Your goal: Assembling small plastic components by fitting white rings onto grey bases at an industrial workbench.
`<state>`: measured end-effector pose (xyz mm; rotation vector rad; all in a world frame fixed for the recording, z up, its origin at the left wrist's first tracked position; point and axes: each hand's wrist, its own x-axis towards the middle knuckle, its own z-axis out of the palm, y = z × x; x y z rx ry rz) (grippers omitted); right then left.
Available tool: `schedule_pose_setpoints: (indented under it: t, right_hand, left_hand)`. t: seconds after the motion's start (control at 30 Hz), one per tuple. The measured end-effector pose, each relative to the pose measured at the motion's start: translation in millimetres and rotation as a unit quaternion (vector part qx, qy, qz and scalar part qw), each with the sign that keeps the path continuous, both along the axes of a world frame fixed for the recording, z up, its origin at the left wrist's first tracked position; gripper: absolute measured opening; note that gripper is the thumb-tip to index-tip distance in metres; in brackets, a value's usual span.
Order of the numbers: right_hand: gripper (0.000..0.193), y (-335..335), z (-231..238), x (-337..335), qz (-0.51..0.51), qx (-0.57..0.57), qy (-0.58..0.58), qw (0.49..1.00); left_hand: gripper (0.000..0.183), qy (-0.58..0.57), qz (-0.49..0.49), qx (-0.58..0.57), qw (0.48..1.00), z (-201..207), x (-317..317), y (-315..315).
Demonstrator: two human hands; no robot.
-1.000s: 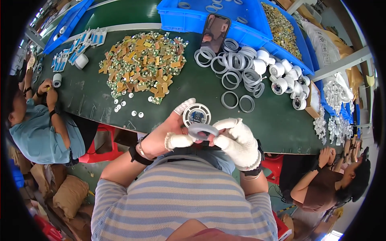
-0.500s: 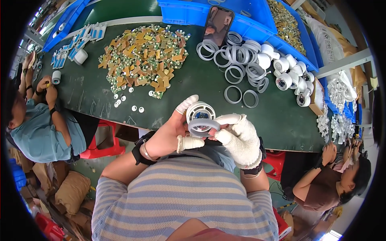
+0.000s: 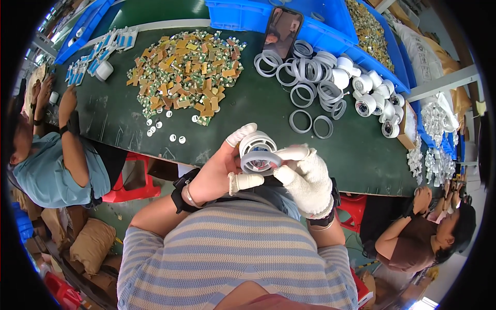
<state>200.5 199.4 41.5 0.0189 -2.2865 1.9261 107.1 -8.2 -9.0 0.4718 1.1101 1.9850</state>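
Observation:
My left hand point(image 3: 211, 174), with white covers on its thumb and a finger, is closed around a round white plastic housing point(image 3: 253, 138) in front of my chest. A blue part shows inside the housing's mouth. My right hand point(image 3: 311, 183), in a whitish knitted glove with some bare fingertips, pinches a grey ring point(image 3: 246, 162). The ring is tilted at the near side of the housing and overlaps its mouth in view. I cannot tell whether the two touch. Several loose grey rings point(image 3: 300, 121) lie on the table beyond my right hand.
Small circuit boards point(image 3: 186, 72) are heaped on the green table point(image 3: 248, 103), with white discs point(image 3: 173, 138) nearer me. White housings point(image 3: 365, 104) cluster at the right beside blue bins point(image 3: 372, 64). A phone point(image 3: 283, 32) leans at the back. Co-workers sit left and right.
The grey ring has tilted and shifted slightly left against the housing, with my right hand following. At the left, a co-worker's hands have moved apart and farther away.

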Motion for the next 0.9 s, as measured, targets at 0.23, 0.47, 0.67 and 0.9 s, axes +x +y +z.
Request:
schedule_pose_setpoints:
  t: [0.23,0.47,0.67,0.9]
  right_hand:
    - [0.079,-3.8,-9.3,-18.3,-0.026,0.216,0.059,0.974]
    - [0.042,-22.1,-9.6,-26.4,-0.028,0.257,0.169,0.951]
    - [0.044,4.0,-20.5,-16.8,-0.047,0.166,-0.076,0.982]
    - [0.036,48.2,-30.7,-39.0,-0.155,0.44,0.118,0.876]
  left_hand:
    - [0.083,0.147,-0.035,-0.008,0.988,1.0,7.8,3.3]
    - [0.072,0.337,-0.032,-0.086,0.937,11.4,4.3,-7.5]
    - [0.077,0.384,-0.003,-0.25,0.889,20.3,-15.7,-37.6]
    - [0.029,0.614,0.207,-0.465,0.603,-18.1,-103.9,-62.9]
